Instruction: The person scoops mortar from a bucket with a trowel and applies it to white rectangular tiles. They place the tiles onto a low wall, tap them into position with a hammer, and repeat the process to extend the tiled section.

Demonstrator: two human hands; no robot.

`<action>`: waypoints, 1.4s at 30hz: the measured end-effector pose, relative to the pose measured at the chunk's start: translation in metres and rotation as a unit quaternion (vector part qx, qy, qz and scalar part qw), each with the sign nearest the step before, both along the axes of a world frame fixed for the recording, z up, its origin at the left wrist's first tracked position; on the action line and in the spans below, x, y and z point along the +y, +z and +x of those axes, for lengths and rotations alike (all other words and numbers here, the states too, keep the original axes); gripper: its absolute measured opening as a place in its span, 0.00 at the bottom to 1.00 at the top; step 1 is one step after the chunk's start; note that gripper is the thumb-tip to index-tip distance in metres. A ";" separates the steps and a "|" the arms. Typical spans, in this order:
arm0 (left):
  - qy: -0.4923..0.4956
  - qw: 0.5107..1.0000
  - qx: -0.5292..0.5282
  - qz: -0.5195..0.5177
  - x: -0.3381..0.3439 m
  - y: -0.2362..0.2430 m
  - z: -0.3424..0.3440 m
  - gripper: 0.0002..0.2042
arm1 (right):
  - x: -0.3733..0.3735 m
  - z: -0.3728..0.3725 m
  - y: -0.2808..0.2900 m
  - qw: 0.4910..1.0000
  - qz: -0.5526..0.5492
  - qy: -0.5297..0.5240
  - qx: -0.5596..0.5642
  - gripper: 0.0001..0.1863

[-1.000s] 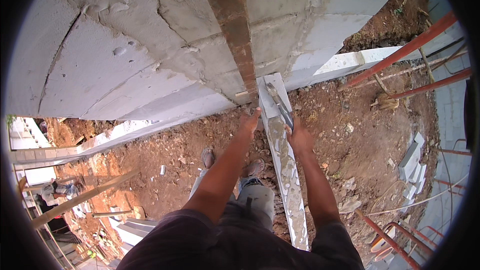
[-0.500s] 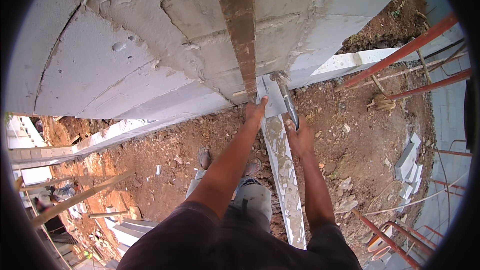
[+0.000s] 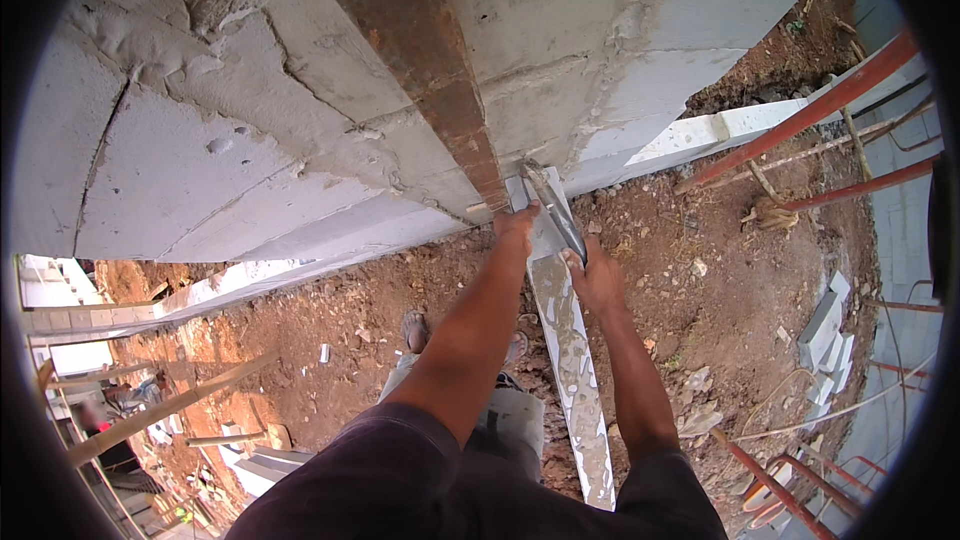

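My left hand (image 3: pixel 515 225) is closed on the left edge of a small pale block (image 3: pixel 550 237), which sits at the upper end of a long, narrow mortar-smeared strip (image 3: pixel 568 380) of block. Beside it runs a rusty brown vertical band (image 3: pixel 420 60) on the pale block wall (image 3: pixel 200 200). My right hand (image 3: pixel 595 280) is wrapped round the grey handle of a hammer-like metal tool (image 3: pixel 560 210); its head rests at or just above the block's upper end, and I cannot tell whether they touch.
Red metal scaffold bars (image 3: pixel 780 130) stand at the right, near a stack of pale block pieces (image 3: pixel 830 340). Bamboo poles (image 3: pixel 190 400) are at lower left, with a blurred person (image 3: pixel 135 395) beyond. The ground (image 3: pixel 660 300) is rubble-strewn earth.
My left hand has moved up along the block's left edge. The tool's head swung slightly right half a second ago and is now back leftward over the block. The view has shifted slightly.
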State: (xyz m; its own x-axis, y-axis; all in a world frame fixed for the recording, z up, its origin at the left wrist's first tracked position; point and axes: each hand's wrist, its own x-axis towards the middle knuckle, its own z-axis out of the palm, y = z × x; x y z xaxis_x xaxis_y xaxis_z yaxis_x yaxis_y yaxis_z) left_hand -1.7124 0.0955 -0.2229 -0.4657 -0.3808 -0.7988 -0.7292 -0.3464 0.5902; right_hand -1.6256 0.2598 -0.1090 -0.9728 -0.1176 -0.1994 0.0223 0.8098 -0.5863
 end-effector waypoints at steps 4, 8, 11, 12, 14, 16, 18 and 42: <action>0.045 0.998 -0.033 0.008 -0.005 -0.002 -0.007 0.36 | -0.002 0.008 0.010 0.994 -0.075 -0.011 0.074 0.22; 0.025 0.999 -0.009 0.037 0.003 -0.011 0.003 0.36 | 0.010 0.005 -0.011 0.999 0.023 -0.013 -0.025 0.20; 0.032 0.999 -0.011 0.009 -0.016 -0.016 -0.010 0.35 | 0.001 0.000 -0.002 0.998 -0.055 -0.007 0.032 0.21; 0.024 0.999 -0.019 0.010 -0.021 -0.021 -0.011 0.35 | -0.001 0.003 0.004 0.993 -0.093 -0.012 0.066 0.21; 0.038 0.999 -0.035 -0.011 -0.026 -0.031 0.003 0.31 | -0.007 0.008 0.001 0.996 -0.070 0.003 0.050 0.21; 0.019 0.998 -0.008 0.054 -0.011 -0.023 0.008 0.28 | 0.002 0.007 -0.012 0.996 0.071 0.022 -0.047 0.22; -0.007 0.998 -0.050 -0.028 -0.011 -0.021 0.010 0.26 | 0.001 0.007 -0.005 0.998 0.045 0.026 -0.025 0.24; -0.116 0.988 -0.088 -0.057 -0.059 0.071 0.105 0.48 | -0.004 0.058 -0.017 0.994 0.068 -0.041 -0.075 0.18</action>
State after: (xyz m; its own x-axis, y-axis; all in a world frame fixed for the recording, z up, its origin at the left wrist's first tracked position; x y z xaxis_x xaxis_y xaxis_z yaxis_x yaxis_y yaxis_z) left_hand -1.6079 0.0366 -0.1522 -0.4094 -0.3731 -0.8326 -0.8753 -0.0967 0.4738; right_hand -1.5681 0.2554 -0.1259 -0.9364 -0.0015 -0.3509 0.1699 0.8730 -0.4572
